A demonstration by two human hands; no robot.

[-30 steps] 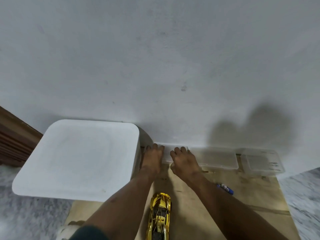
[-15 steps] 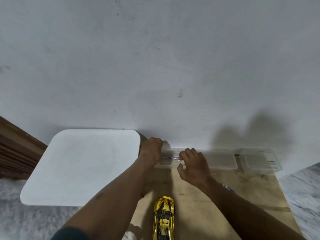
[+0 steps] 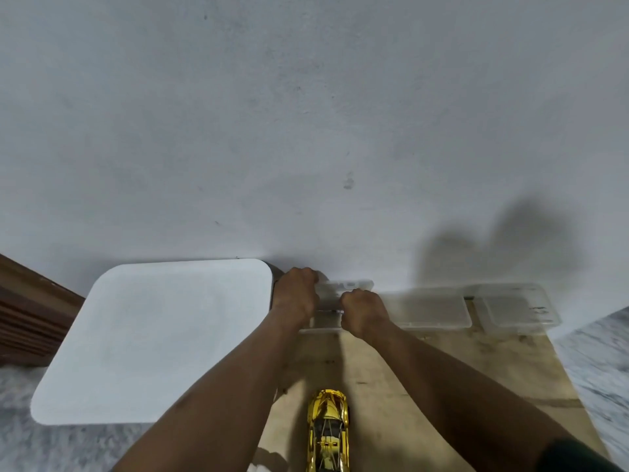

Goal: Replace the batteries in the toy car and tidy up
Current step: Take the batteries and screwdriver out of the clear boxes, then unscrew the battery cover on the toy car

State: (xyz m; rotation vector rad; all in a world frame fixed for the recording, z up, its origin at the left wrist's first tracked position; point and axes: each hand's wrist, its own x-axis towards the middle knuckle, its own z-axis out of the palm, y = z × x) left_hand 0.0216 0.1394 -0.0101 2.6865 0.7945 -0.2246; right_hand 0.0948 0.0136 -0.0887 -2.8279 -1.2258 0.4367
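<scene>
A gold toy car [image 3: 327,430] stands on the wooden board [image 3: 442,376] near the bottom edge, between my forearms. At the far end of the board, against the wall, sits a clear plastic box [image 3: 328,303]. My left hand [image 3: 294,296] grips its left side and my right hand [image 3: 362,310] grips its front right part. The box's clear lid [image 3: 347,286] is tilted up at the back, between the hands. What lies inside the box is hidden by blur and by my fingers.
Two more clear lidded boxes, one in the middle [image 3: 427,310] and one at the right [image 3: 517,308], stand in a row along the wall. A large white square-topped bin [image 3: 153,338] stands to the left of the board. Brown wooden slats [image 3: 30,318] are at far left.
Both hands went from lying flat on the box to curled fists gripping it. The lid has come up at the back. The camera has tilted, so the car sits higher in view.
</scene>
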